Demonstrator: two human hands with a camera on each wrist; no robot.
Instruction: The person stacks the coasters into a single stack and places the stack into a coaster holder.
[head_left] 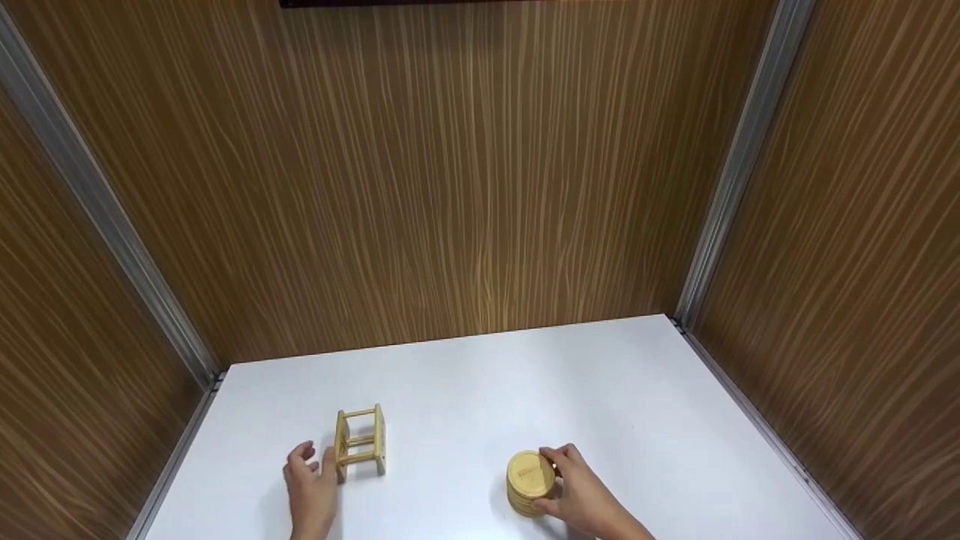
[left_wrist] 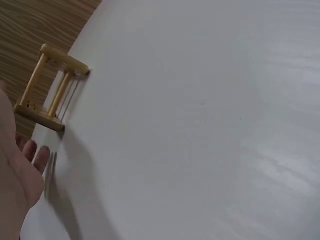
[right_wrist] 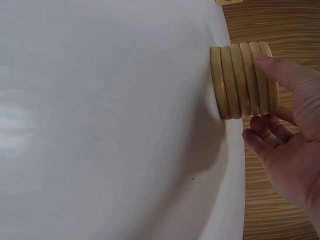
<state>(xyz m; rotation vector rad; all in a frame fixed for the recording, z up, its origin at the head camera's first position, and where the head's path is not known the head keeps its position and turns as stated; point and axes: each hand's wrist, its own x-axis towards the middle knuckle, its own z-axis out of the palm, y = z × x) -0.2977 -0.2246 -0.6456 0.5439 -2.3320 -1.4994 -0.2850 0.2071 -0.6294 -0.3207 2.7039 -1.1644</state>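
Note:
A stack of several round wooden coasters [head_left: 529, 474] stands on the white table, its top disc bearing a faint mark. My right hand [head_left: 585, 499] holds the stack from the right, thumb on the near side and fingers on the far side; the right wrist view shows the thumb on the upper coasters [right_wrist: 235, 82]. To the left stands a small wooden coaster rack [head_left: 381, 439] with thin rods between two end pieces. Just left of it is my left hand [head_left: 311, 487], fingers loosely bent, thumb close against the rack's side; whether it touches cannot be told.
The white tabletop [head_left: 450, 405] lies under both items. Wood-grain panels [head_left: 465, 187] rise behind it and on both sides, with metal posts [head_left: 724, 195] at the corners. A dark edge [head_left: 420, 3] shows at the top.

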